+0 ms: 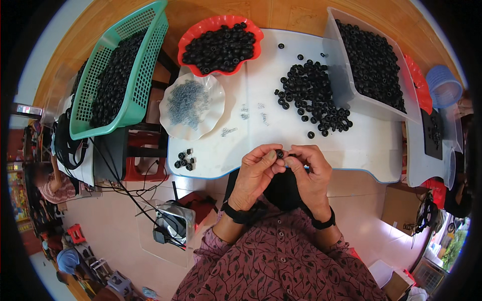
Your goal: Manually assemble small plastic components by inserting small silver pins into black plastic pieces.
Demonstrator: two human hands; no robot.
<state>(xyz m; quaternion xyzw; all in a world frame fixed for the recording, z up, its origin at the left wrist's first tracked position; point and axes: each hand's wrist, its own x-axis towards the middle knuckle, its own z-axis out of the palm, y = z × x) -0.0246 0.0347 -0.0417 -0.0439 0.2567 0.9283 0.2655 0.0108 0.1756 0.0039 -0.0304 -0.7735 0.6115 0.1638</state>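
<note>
Just past the table's near edge, my left hand (255,173) pinches a small round black part (279,153) with a hole between thumb and fingertips. Close beside it, my right hand (312,173) is closed in a pinch on a small black piece (292,155), mostly hidden by the fingers. A loose pile of black ring-like parts (309,90) lies on the white table (226,155) beyond my hands. To the left is a small group of black parts (185,160). Small clear pieces (244,111) lie in little clusters on the tabletop.
A white scalloped dish (217,108) holds many tiny clear pieces. Behind it stands a red bowl (185,37) of black parts. A green basket (133,103) at left and a clear bin (361,98) at right are full of black parts. Cables (131,185) hang at the left.
</note>
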